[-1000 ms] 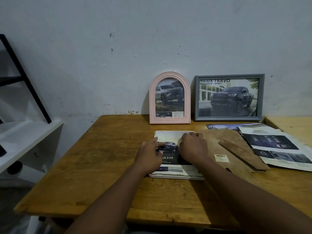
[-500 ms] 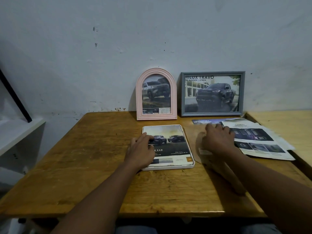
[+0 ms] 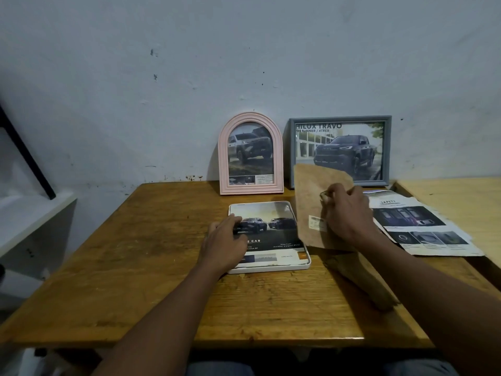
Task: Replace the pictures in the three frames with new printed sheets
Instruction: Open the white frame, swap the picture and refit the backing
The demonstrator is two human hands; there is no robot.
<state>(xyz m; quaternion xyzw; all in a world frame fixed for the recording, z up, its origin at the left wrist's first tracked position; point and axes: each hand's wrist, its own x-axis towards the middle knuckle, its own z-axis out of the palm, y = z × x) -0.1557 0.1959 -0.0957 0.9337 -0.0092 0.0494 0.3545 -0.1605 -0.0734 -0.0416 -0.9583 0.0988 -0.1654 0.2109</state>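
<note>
A white frame [image 3: 306, 263] lies flat in the middle of the wooden table [image 3: 135, 267] with a printed car sheet [image 3: 273, 232] resting in it. My left hand [image 3: 226, 244] presses flat on the sheet's left side. My right hand [image 3: 348, 213] grips the brown backing board [image 3: 311, 191], lifted and tilted on edge just right of the white frame; its stand leg hangs below my wrist. A pink arched frame [image 3: 250, 153] and a grey frame [image 3: 340, 151], each showing a truck picture, lean upright against the wall.
Loose printed brochure sheets [image 3: 423, 226] lie spread at the table's right, reaching toward a second, paler table [image 3: 461, 196]. A white shelf [image 3: 27, 221] with a black slanted bar stands at the left. The wall runs close behind the frames.
My right hand left the sheet, reached right to the backing board and has raised it off the table, tilted. My left hand stays on the sheet in the white frame.
</note>
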